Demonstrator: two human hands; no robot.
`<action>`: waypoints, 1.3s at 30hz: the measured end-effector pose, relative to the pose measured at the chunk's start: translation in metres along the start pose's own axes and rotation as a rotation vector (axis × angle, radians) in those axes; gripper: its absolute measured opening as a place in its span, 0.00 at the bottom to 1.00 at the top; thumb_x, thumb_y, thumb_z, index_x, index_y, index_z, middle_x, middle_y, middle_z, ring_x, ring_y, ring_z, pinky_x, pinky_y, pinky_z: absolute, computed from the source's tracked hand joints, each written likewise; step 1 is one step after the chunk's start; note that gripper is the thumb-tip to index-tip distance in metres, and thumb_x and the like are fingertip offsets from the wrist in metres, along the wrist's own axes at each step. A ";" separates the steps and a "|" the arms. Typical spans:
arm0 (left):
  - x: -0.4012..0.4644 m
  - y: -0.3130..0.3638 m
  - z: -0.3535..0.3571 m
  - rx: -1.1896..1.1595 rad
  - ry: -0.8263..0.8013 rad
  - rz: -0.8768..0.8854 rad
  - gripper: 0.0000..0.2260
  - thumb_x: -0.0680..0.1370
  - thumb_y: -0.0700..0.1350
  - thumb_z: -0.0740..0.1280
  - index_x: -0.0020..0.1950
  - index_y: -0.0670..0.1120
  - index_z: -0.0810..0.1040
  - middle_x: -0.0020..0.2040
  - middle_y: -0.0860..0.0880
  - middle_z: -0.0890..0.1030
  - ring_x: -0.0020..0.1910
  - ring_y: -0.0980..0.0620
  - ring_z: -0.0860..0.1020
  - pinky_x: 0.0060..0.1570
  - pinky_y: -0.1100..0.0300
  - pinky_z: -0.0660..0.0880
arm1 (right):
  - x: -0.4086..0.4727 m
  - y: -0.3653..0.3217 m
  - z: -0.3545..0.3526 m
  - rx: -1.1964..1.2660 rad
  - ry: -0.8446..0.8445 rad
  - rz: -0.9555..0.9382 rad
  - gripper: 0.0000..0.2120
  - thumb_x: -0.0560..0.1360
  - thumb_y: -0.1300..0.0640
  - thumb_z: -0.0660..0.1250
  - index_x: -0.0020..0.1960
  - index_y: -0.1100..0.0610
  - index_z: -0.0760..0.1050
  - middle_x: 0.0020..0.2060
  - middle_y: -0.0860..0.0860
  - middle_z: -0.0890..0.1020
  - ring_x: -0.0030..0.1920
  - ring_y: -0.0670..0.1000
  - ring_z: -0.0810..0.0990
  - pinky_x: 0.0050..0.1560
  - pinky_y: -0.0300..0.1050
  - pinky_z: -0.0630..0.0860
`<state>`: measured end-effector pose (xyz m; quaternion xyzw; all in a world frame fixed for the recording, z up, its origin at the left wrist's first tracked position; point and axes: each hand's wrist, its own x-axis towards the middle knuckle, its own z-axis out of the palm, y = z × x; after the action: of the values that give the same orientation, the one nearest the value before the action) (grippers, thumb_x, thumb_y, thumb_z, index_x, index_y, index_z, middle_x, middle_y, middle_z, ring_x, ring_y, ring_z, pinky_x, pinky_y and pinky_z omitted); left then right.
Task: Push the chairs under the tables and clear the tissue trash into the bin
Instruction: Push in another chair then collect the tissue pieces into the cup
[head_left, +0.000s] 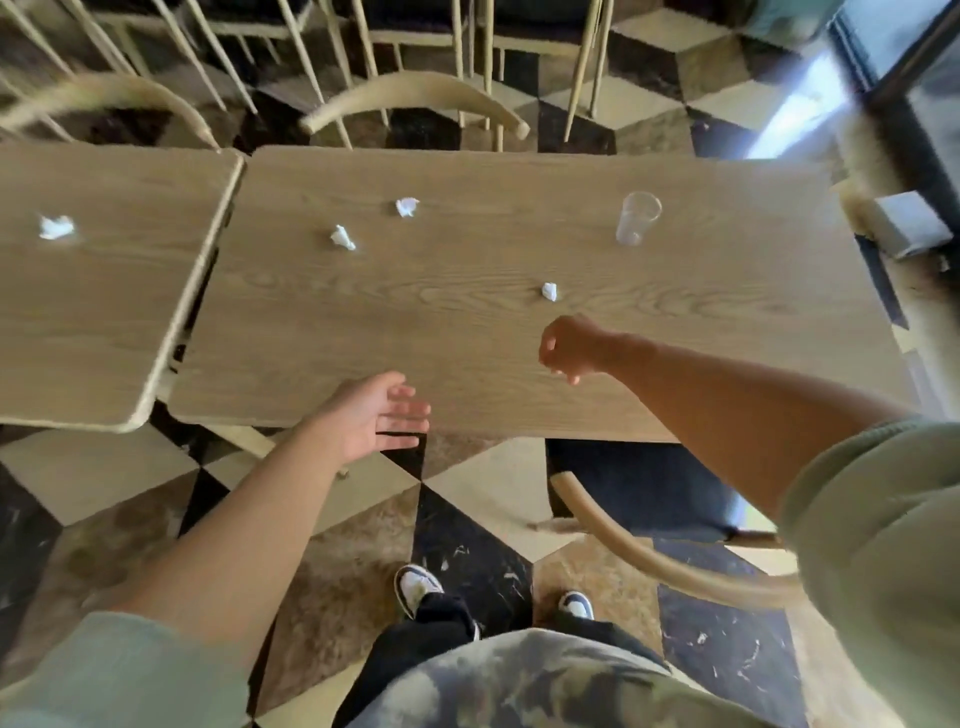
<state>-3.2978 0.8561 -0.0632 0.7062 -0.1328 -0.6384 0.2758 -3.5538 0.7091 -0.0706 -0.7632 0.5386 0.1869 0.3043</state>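
Three crumpled white tissues lie on the main wooden table (467, 364): one (549, 291) near the middle, one (343, 238) further left, one (407, 207) behind it. A further tissue (56, 227) lies on the adjoining left table (93, 338). My right hand (569, 348) hovers over the table just in front of the nearest tissue, fingers loosely curled, holding nothing. My left hand (376, 415) is open, palm up, at the table's near edge. A chair (639, 499) with a dark seat and curved wooden back stands at the near right, its seat partly under the table.
A clear plastic cup (638, 217) stands at the table's far right. Two chairs (415, 98) sit tucked at the far side. A white box (914, 223) rests at the right edge. The floor has a checkered tile pattern. No bin is visible.
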 end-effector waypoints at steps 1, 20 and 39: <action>0.008 0.006 -0.020 0.002 0.010 0.004 0.13 0.86 0.48 0.60 0.62 0.40 0.76 0.54 0.38 0.85 0.51 0.40 0.84 0.55 0.43 0.81 | 0.014 -0.010 -0.005 -0.002 0.028 0.031 0.05 0.78 0.62 0.66 0.46 0.58 0.81 0.42 0.55 0.87 0.38 0.53 0.84 0.39 0.46 0.81; 0.267 0.226 -0.097 0.117 0.515 0.053 0.31 0.79 0.42 0.70 0.77 0.50 0.58 0.62 0.44 0.74 0.43 0.45 0.79 0.33 0.48 0.80 | 0.229 -0.030 -0.028 0.324 0.356 0.099 0.04 0.77 0.58 0.65 0.48 0.59 0.74 0.47 0.55 0.71 0.43 0.64 0.78 0.37 0.51 0.73; 0.354 0.290 0.023 1.119 0.434 0.503 0.15 0.79 0.37 0.66 0.65 0.39 0.70 0.68 0.35 0.72 0.65 0.34 0.73 0.60 0.43 0.71 | 0.217 0.051 -0.030 0.778 0.783 0.648 0.11 0.76 0.53 0.67 0.56 0.55 0.77 0.47 0.49 0.80 0.49 0.52 0.78 0.49 0.44 0.71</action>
<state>-3.2198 0.4246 -0.1953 0.8033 -0.5480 -0.2316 0.0280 -3.5268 0.5234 -0.1943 -0.4072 0.8416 -0.2326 0.2678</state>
